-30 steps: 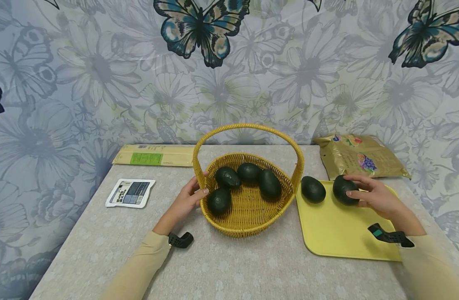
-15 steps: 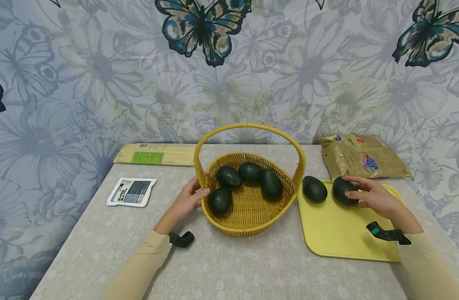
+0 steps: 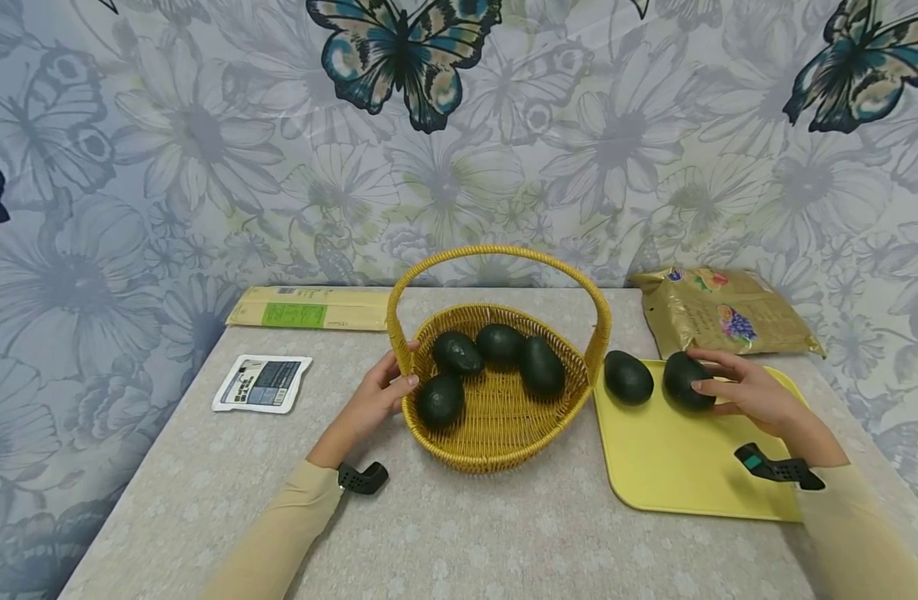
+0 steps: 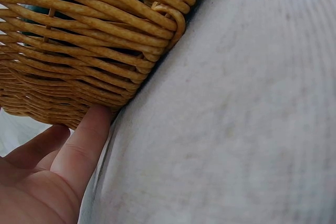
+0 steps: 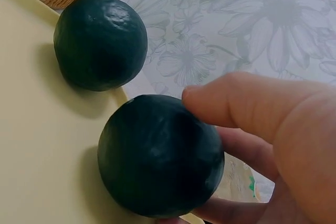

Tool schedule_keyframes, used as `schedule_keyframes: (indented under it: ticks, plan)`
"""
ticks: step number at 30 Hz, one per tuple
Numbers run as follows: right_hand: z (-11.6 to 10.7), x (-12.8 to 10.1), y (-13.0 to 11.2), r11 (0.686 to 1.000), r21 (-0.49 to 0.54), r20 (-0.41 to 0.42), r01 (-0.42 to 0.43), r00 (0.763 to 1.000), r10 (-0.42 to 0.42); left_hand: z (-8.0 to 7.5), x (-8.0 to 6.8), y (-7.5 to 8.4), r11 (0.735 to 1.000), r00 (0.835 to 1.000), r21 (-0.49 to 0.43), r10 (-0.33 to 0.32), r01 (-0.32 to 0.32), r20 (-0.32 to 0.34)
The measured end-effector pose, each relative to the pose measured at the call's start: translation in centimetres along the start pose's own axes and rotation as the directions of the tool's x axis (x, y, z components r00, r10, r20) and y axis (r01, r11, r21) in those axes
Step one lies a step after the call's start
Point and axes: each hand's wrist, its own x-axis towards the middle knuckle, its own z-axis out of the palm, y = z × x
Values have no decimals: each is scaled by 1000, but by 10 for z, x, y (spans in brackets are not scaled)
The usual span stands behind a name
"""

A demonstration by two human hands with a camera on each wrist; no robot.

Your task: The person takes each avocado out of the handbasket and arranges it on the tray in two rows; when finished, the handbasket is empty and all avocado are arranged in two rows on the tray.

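Note:
My right hand (image 3: 751, 396) grips a dark green avocado (image 3: 684, 382) over the yellow tray (image 3: 691, 467), thumb on the near side and fingers round the far side. Just left of it, a second avocado (image 3: 628, 378) lies at the tray's left edge; both fruits also show in the right wrist view. My left hand (image 3: 375, 394) rests against the left side of a yellow wicker basket (image 3: 496, 458), thumb and fingers either side of the handle's foot. In the left wrist view, extended fingers (image 4: 86, 145) touch the woven outer wall. Several avocados (image 3: 541, 368) lie inside the basket.
Behind the tray lies a gold fruit-print bag (image 3: 729, 312). At the left are a white labelled packet (image 3: 262, 383) and, farther back, a long pale-yellow package (image 3: 309, 308). The basket's tall arched handle (image 3: 496, 250) rises over its opening. A patterned backdrop (image 3: 204, 167) stands behind the table.
The right hand and its avocado have shifted very slightly left, toward the other avocado. The left hand and basket stay in place.

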Motion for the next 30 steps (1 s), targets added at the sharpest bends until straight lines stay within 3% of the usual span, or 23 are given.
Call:
schedule_keyframes:
  ticks: [11,23,27,30]
  plan:
    - [-2,1,-3,1000,-6,-13,11,1000,-11,-1,0,1,1000,1000,-5,6,-6,5]
    - [-11,-4,-5,997,22,-22,77,997,-77,0,0,2,1000,1000,-8,4,-4,5]
    - [-15,-8,-6,996,-41,-40,78,996,-80,0,0,1,1000,1000,-12,-3,3,4]
    - [-18,-12,-11,982,-150,-75,117,989,-130,0,0,0,1000,1000,-15,-1,1,3]
